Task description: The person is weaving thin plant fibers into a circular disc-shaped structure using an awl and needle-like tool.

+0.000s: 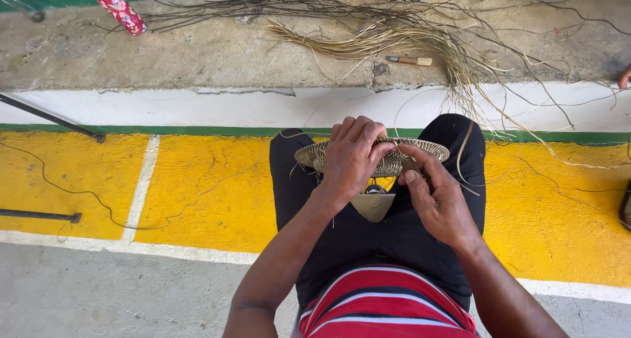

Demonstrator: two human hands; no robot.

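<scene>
1. The person sits with knees apart in dark trousers (342,239), and a flat round woven disc (420,148) rests across the lap, near the knees. Its broad face tilts up toward the camera and its long spread runs from 9 o'clock to 3 o'clock.

2. The left hand (351,155) lies over the disc's middle and left part, fingers curled down and closed on the weave, pinning it in place. It covers much of the disc, so what lies under the palm cannot be seen.

3. The right hand (439,200) sits at about 4 o'clock from the disc, touching its near right edge. Thumb and forefinger are pinched together at the rim; they look closed on a thin strand, though the strand itself is too fine to make out there.

4. The working point on the rim lies just up and left of the right fingertips, toward 11 o'clock, so the right hand is the nearer one to it.

5. A loose bundle of pale straw (394,39) and darker twigs sprawls on the concrete step at 12 o'clock, well apart from both hands, with a small wooden-handled knife (409,60) lying beside it.

6. A flowered tube (117,8) lies at 10 o'clock, far off.
</scene>
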